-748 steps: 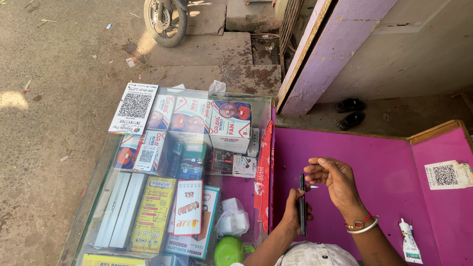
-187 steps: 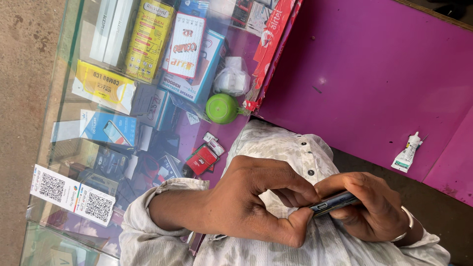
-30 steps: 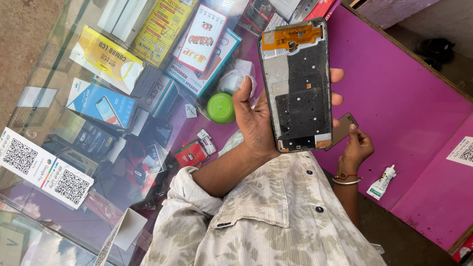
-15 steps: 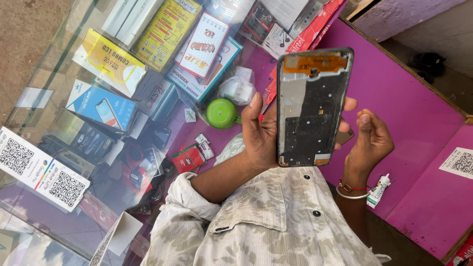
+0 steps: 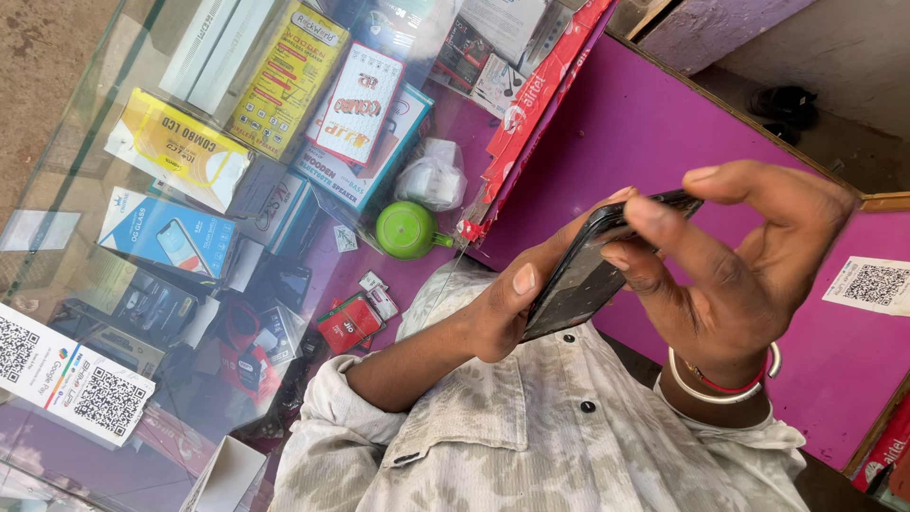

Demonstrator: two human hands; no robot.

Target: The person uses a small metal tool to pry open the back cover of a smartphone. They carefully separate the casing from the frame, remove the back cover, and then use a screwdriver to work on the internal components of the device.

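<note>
Head view. The left hand (image 5: 517, 299) grips a dark phone body (image 5: 592, 265) from below and from its left edge, thumb laid along the side, fingers wrapped behind. The right hand (image 5: 749, 256) closes on the same phone body from the right, forefinger and thumb pinching its upper end, the other fingers curled. The phone body is held edge-on and tilted, raised above the person's chest and clear of the purple worktop (image 5: 645, 133). A metal bangle (image 5: 720, 384) with a red thread sits on the right wrist. The person wears a pale mottled shirt (image 5: 531, 446).

To the left stands a glass display case (image 5: 85, 123). Under its glass lie boxed accessories: a yellow box (image 5: 175, 152), a blue box (image 5: 166, 232), a green round object (image 5: 408, 229) and a small clear bag (image 5: 431, 175). A white code card (image 5: 71, 374) rests on the glass at lower left. A second code sticker (image 5: 872, 284) is fixed to the worktop at right, well apart from the hands. A red strip (image 5: 536, 104) runs along the case's edge beside the worktop.
</note>
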